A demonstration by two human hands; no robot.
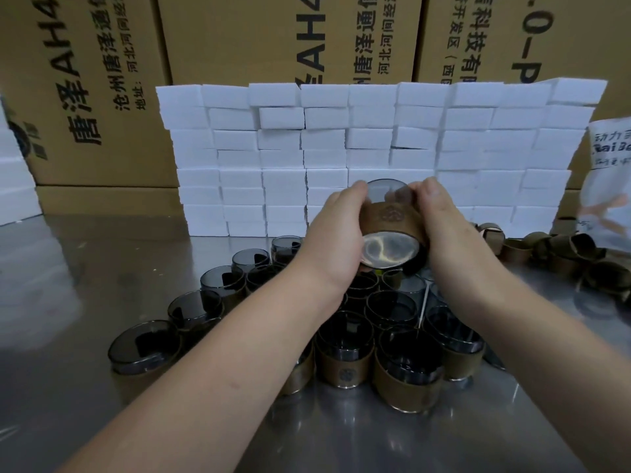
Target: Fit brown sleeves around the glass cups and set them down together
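Left hand (336,227) and right hand (444,220) are both curled round one glass cup (389,249). It is held up off the table (102,268) and tipped so the base faces the camera and the mouth points away. The brown sleeve (392,218) is round the cup's middle, logo up, with a band of bare glass past it toward the rim. It looks mostly seated. Can't tell if it is square to the base.

Risks:
- **Slip:** the fingers grip largely on the sleeve, not the glass. If the sleeve slips on the smooth wall during a push, the cup could slide out and drop.
- **Glass on glass:** right under the hands sits the cluster of finished cups (345,363), packed touching, most with brown bands. A dropped cup would likely chip or crack something.
- **Forearm:** the left forearm crosses low over the left row of the cluster, so a careless lowering could knock those cups.
- **Set-down:** there is no obvious gap under the hands, and the open table is at the cluster's edges. Forcing the cup in between others could shove neighbours.
- **Skew:** a skewed sleeve could make the cup sit crooked.

Loose sleeves (573,254) are piled right of the right hand. White foam blocks (341,148) are stacked beyond the hands, with cardboard boxes (102,80) behind them.
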